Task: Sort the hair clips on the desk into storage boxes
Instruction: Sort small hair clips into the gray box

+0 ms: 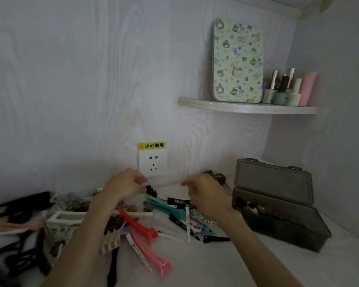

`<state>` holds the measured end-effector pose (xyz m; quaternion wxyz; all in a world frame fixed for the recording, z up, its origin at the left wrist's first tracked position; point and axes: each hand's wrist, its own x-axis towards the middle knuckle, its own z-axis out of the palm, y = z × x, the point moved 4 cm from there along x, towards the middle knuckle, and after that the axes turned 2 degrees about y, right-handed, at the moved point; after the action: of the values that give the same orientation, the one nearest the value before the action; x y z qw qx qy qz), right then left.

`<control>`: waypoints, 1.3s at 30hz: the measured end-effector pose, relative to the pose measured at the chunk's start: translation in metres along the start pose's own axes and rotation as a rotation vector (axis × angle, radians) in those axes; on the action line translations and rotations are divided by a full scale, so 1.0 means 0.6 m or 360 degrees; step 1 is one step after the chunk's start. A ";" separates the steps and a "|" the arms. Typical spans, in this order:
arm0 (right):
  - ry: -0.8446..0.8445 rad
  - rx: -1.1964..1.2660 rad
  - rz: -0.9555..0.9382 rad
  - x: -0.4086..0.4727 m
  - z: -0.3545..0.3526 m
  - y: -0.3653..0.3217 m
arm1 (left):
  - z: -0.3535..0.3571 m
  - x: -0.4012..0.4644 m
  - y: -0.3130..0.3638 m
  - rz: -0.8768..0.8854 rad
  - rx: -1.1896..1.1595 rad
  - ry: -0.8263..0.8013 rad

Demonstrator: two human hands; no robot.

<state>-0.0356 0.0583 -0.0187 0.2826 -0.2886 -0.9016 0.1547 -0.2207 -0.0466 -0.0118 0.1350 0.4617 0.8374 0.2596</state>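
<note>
Pink, teal, black hair clips [153,224] lie heaped.

Under your hands the surface [226,264] looks matt and pale with faint wood grain, like the wall [71,79]. The long hair clips [151,251] below your left hand look like smooth plastic. Right of your right hand, the storage box [278,220] is smoky, translucent plastic.

Both hands, left [125,183] and right [205,193], hover loosely curled over scattered hair clips [164,212] beside an open storage box [278,216].
</note>
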 end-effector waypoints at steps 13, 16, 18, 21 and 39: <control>-0.0861 -0.0282 -0.0350 0.121 0.164 -0.079 | 0.045 0.029 -0.033 -0.0059 0.0237 -0.0232; -0.0738 -0.0253 -0.0324 0.123 0.150 -0.066 | 0.038 0.029 -0.038 -0.0054 0.0116 -0.0218; -0.0611 -0.0109 -0.0280 0.118 0.139 -0.055 | 0.034 0.029 -0.040 -0.0038 0.0062 -0.0208; -0.0320 0.0188 -0.0135 0.108 0.109 -0.036 | 0.027 0.026 -0.042 -0.0045 -0.0056 -0.0216; -0.0901 -0.0361 -0.0289 0.069 0.066 -0.022 | 0.042 0.039 -0.049 -0.0033 -0.0050 -0.0169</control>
<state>-0.0932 0.0685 -0.0269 -0.0009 -0.1820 -0.9780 0.1016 -0.2421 -0.0321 -0.0487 0.1891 0.4641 0.8296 0.2464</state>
